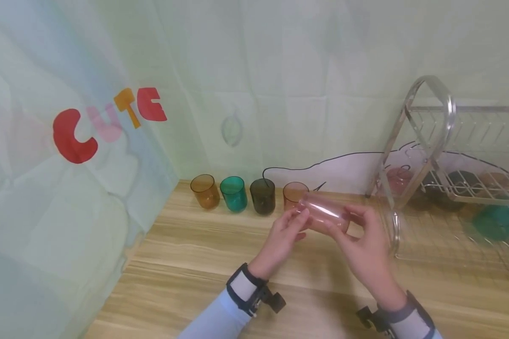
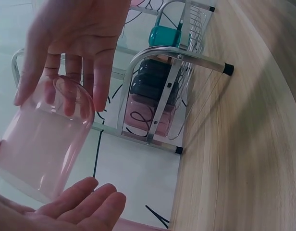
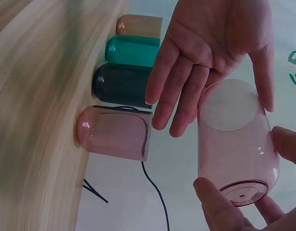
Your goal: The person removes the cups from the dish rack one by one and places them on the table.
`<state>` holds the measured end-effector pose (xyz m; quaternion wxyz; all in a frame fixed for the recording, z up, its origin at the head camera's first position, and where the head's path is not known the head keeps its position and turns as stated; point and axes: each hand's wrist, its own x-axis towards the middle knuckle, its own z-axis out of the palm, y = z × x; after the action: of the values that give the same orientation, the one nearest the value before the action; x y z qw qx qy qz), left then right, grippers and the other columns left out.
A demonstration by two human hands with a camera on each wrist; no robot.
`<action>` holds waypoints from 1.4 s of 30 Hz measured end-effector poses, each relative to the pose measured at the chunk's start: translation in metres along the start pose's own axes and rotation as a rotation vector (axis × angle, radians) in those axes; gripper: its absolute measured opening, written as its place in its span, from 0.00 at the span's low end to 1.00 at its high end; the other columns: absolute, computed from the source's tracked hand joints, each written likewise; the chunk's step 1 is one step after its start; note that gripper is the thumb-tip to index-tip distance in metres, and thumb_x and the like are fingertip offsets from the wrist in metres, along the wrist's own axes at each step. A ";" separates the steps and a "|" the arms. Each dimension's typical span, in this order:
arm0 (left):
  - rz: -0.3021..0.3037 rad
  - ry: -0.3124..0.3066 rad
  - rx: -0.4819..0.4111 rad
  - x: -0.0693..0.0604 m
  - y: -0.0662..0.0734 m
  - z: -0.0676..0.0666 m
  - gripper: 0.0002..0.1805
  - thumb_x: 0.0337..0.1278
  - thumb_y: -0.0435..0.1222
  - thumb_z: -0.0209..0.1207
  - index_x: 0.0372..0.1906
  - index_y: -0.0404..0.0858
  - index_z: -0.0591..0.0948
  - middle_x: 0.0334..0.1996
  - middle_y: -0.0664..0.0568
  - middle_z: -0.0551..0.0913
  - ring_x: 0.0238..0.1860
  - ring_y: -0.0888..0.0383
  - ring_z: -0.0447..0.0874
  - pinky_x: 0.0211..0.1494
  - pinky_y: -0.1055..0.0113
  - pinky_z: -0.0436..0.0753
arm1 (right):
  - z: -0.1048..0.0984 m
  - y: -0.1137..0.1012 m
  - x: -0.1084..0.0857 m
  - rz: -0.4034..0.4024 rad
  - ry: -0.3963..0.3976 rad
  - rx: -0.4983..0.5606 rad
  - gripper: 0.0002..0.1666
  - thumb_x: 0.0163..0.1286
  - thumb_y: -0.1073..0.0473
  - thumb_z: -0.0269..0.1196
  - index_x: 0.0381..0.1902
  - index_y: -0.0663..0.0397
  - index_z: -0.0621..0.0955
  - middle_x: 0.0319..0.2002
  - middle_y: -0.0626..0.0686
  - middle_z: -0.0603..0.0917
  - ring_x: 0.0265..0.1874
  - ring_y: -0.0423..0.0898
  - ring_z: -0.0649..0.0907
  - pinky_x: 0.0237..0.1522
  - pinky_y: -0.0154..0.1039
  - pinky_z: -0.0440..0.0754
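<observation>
A transparent pink cup (image 1: 324,212) is held tilted on its side above the table, its mouth toward the left. My right hand (image 1: 370,252) grips it near the base between thumb and fingers. At the mouth end, my left hand (image 1: 280,238) has its thumb on one side and fingers on the other; in the right wrist view those fingers look nearly straight. Behind, along the wall, stand an amber cup (image 1: 205,193), a teal cup (image 1: 234,195), a dark grey cup (image 1: 263,197) and another pink cup (image 1: 294,190), partly hidden by the held one.
On the right stands a two-tier metal dish rack (image 1: 449,117) with several coloured cups, including a teal one (image 1: 498,221), on its lower level. A printed cloth (image 1: 237,94) hangs behind the wooden table (image 1: 195,259).
</observation>
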<state>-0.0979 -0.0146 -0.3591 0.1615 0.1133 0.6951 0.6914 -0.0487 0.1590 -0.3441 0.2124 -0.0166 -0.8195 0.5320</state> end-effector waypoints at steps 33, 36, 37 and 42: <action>0.181 0.111 0.076 0.007 0.031 0.012 0.35 0.50 0.48 0.66 0.62 0.48 0.65 0.53 0.50 0.75 0.54 0.58 0.76 0.57 0.64 0.78 | -0.018 0.021 0.011 0.023 -0.182 -0.195 0.31 0.64 0.37 0.57 0.56 0.52 0.74 0.55 0.54 0.79 0.53 0.54 0.79 0.52 0.54 0.79; 0.225 0.098 0.066 0.006 0.037 0.016 0.33 0.50 0.42 0.67 0.61 0.42 0.66 0.51 0.43 0.74 0.53 0.49 0.75 0.57 0.63 0.77 | -0.021 0.021 0.012 0.024 -0.180 -0.236 0.34 0.64 0.36 0.56 0.58 0.53 0.73 0.57 0.55 0.78 0.56 0.56 0.76 0.54 0.58 0.76; 0.236 0.093 0.072 0.007 0.038 0.017 0.33 0.50 0.41 0.66 0.60 0.40 0.66 0.51 0.42 0.74 0.53 0.47 0.75 0.57 0.63 0.78 | -0.023 0.021 0.012 0.026 -0.177 -0.249 0.35 0.64 0.35 0.56 0.58 0.53 0.73 0.57 0.55 0.78 0.57 0.56 0.76 0.55 0.59 0.75; 0.263 0.092 0.131 0.021 0.028 0.021 0.35 0.49 0.43 0.67 0.61 0.40 0.64 0.52 0.43 0.72 0.55 0.46 0.72 0.57 0.61 0.77 | -0.027 0.021 0.012 0.046 -0.166 -0.312 0.36 0.64 0.34 0.55 0.60 0.53 0.72 0.59 0.57 0.76 0.59 0.59 0.73 0.55 0.62 0.71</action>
<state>-0.1107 0.0131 -0.3322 0.0297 0.1819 0.7244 0.6643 -0.0543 0.1943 -0.3495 0.1264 -0.0242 -0.9062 0.4027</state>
